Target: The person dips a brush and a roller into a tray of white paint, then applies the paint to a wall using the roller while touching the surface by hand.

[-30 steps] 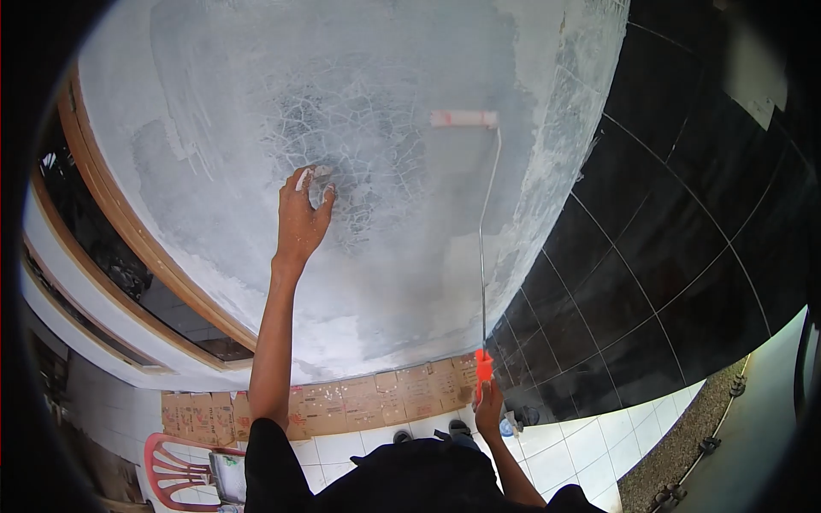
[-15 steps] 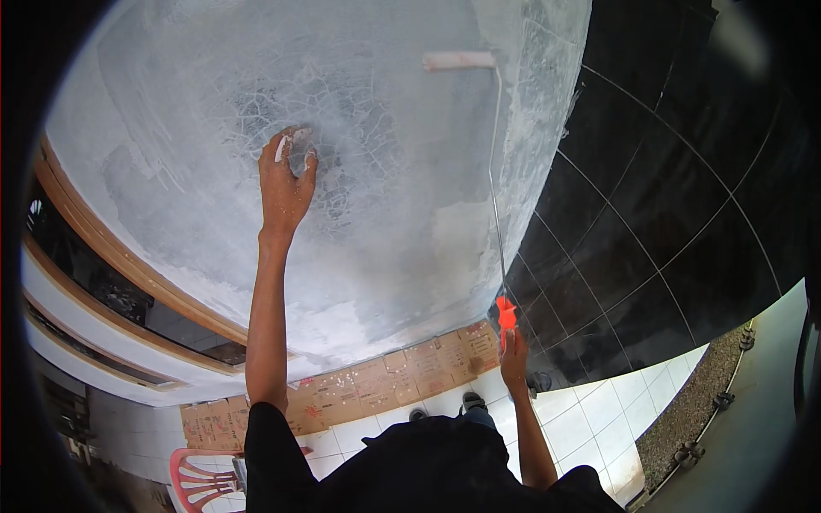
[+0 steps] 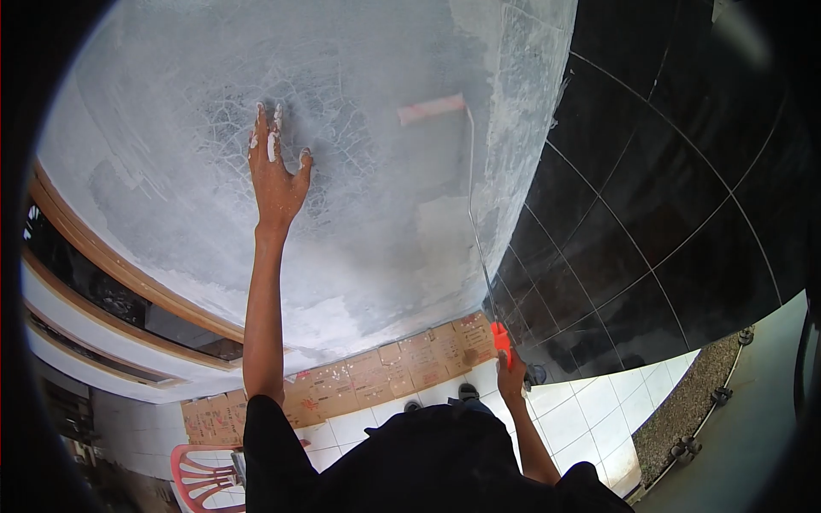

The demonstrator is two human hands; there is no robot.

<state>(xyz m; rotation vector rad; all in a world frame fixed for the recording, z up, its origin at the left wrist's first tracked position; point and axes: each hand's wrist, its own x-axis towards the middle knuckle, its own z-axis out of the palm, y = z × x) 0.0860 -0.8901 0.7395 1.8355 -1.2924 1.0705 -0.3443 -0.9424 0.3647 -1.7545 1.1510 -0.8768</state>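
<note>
Right hand gripped orange plastic handle; thin bent metal rod ran beyond it. White-smeared left hand hung open, fingers spread before grey-white crackled wall — contact unclear. Pinkish-white cylindrical roller sleeve sat tilted, apparently against wall — even pressure, overlapping strokes seemed best.

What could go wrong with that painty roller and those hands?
The roller in the right hand might stray onto the black tiles beside the grey wall and smear them. The left hand has white smears on it, so it could leave smudges. Drips might miss the cardboard and land on the white floor tiles.
</note>
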